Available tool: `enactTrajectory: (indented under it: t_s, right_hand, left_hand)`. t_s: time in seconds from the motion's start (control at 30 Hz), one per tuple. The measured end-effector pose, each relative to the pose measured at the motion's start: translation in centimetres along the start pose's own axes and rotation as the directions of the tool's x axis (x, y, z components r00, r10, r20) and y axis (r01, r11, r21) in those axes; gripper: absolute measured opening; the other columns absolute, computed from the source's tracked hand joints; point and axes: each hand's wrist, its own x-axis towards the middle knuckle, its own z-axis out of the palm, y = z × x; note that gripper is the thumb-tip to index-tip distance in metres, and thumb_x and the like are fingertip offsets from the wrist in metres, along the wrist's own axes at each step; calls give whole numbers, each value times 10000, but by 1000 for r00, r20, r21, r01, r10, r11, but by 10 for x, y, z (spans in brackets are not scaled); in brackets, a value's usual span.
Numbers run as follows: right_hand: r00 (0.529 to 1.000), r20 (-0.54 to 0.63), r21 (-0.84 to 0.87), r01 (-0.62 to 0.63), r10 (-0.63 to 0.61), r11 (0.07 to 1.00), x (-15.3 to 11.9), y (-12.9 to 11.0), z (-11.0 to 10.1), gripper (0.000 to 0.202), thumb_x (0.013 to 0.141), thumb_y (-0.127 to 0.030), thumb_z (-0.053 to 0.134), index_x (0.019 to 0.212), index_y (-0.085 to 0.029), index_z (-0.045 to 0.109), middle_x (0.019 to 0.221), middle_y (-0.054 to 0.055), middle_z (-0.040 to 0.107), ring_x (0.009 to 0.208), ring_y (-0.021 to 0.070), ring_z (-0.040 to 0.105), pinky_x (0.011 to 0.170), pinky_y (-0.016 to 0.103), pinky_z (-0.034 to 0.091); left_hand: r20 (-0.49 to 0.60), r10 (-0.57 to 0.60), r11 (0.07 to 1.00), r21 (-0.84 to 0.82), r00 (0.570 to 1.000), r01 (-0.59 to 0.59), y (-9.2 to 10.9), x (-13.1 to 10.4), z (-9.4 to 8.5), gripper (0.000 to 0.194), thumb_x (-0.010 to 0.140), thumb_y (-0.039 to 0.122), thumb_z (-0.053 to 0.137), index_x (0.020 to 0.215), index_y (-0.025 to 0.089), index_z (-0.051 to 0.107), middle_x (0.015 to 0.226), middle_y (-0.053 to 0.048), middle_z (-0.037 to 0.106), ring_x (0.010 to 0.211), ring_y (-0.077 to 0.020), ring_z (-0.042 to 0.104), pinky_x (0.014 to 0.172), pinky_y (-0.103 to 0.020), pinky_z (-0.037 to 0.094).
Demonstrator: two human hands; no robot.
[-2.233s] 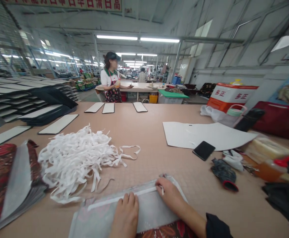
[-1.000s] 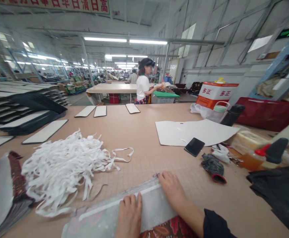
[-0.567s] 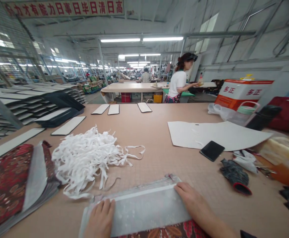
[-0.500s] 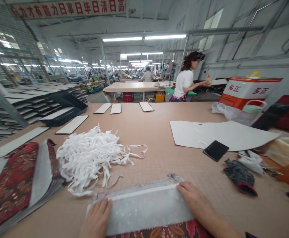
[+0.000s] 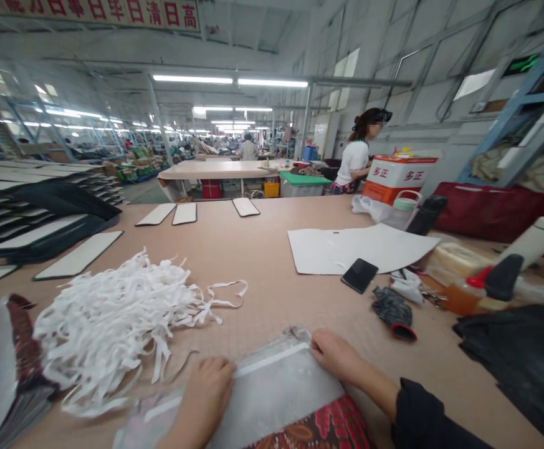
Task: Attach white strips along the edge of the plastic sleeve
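Observation:
A fabric panel lies at the table's near edge, its grey backing facing up and a red-brown patterned part showing below. A narrow white strip runs along its far edge. My left hand is closed over the strip and the panel's edge, left of the middle, fingers together. At the panel's far right corner, my right hand grips the edge between thumb and fingers. Just beyond my left hand is a tangled heap of white strips.
A stack of patterned fabric lies at left. White boards with dark edges lie behind the heap. On the right are a white sheet, a phone, a dark glove and black cloth. A co-worker stands beyond the table.
My view has turned right, so the table's things sit further left. My left hand has moved along the strip toward my right hand, which still holds the corner.

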Motion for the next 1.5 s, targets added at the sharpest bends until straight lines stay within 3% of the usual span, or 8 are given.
enactTrajectory:
  t_s: [0.13,0.27,0.43,0.6,0.97,1.13,1.27,1.5]
  right_hand:
    - [999,-32,71,-20,22,997,-7,-5,-12,101,724,-146,421,726,-180,516,741,39,569,686,166,505,612,261,340]
    - [1000,2,407,-10,10,913,-6,-3,-17,50,731,-168,425,734,-194,468,664,-17,537,633,136,495,584,238,350]
    - [999,-32,773,52,-43,632,9,-1,-3,202,645,-103,467,830,-185,466,810,-8,576,813,145,539,721,246,408]
    - [996,-83,805,85,-31,587,16,6,14,297,583,-55,437,851,-176,478,815,-5,563,788,135,535,699,238,411]
    - [968,-234,631,83,88,771,16,9,24,248,687,-86,435,910,-191,461,826,11,552,799,146,535,749,272,416]
    - [939,-343,286,138,-33,948,13,11,24,135,724,-79,471,808,-180,502,872,45,527,863,176,483,772,297,396]
    - [954,-282,129,145,-103,981,16,14,21,84,775,-135,486,740,-180,548,829,39,548,855,176,480,771,294,380]
    - [997,-75,246,21,-3,969,28,11,4,175,791,-235,461,707,-166,598,766,36,606,758,143,528,683,229,365]
  left_hand:
    - [-36,127,987,-92,991,-130,50,45,8,239,829,173,408,982,234,581,1014,-20,577,962,-168,492,842,-309,339]
    - [-105,157,976,-133,982,-170,83,71,18,217,854,241,411,1006,233,565,1031,-22,559,976,-172,477,822,-296,347]
    - [-168,78,978,-179,983,-108,96,83,37,178,846,251,437,923,215,593,931,-25,570,926,-173,494,791,-290,344]
    - [-209,32,968,-238,977,-83,95,87,46,127,812,253,484,830,208,602,882,-13,577,887,-168,506,759,-279,344]
    - [-155,3,933,-355,988,-59,105,98,47,132,786,232,500,797,197,627,833,-18,624,828,-171,547,729,-277,367]
    - [-245,70,964,-232,967,-129,110,98,53,186,808,173,490,905,249,629,899,-13,614,882,-170,541,748,-277,382]
    - [-301,162,985,-9,940,-173,112,93,59,218,831,155,467,970,252,604,887,-21,602,844,-187,546,735,-311,404]
    - [-297,276,958,166,914,-235,112,91,64,209,818,115,480,981,196,582,912,-28,592,823,-208,539,721,-355,441]
